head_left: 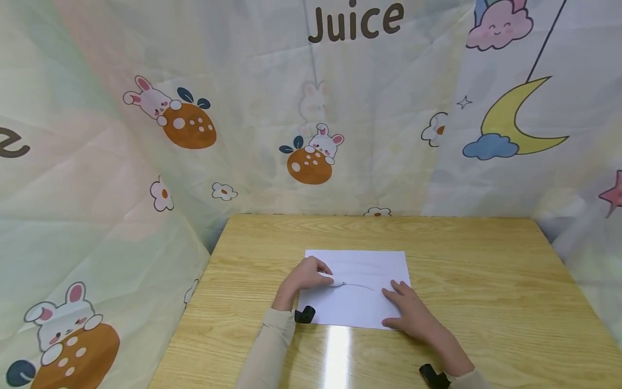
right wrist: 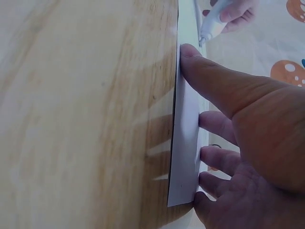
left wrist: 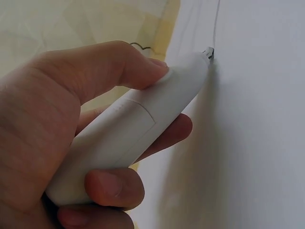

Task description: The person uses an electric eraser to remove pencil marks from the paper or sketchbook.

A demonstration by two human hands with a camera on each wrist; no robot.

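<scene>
My left hand [head_left: 306,274] holds a thick white pen-shaped tool [left wrist: 128,124] with a small grey tip; its exact kind is unclear. The thumb lies along the tool's upper side close to the tip, while other fingers curl beneath it. That tip meets a white sheet of paper [head_left: 357,310] at the left end of a thin curved dark line [head_left: 362,286]. Fainter lines run across the sheet higher up. Spread over the paper's right edge, my right hand [head_left: 413,313] rests with thumb and fingertips on the sheet, holding nothing.
The sheet lies on a light wood-grain table [head_left: 486,281]. A printed cloth [head_left: 252,108] with bunnies, a moon and lettering hangs behind the table and along its sides. Small black devices sit by the left wrist [head_left: 305,314] and right wrist [head_left: 434,375].
</scene>
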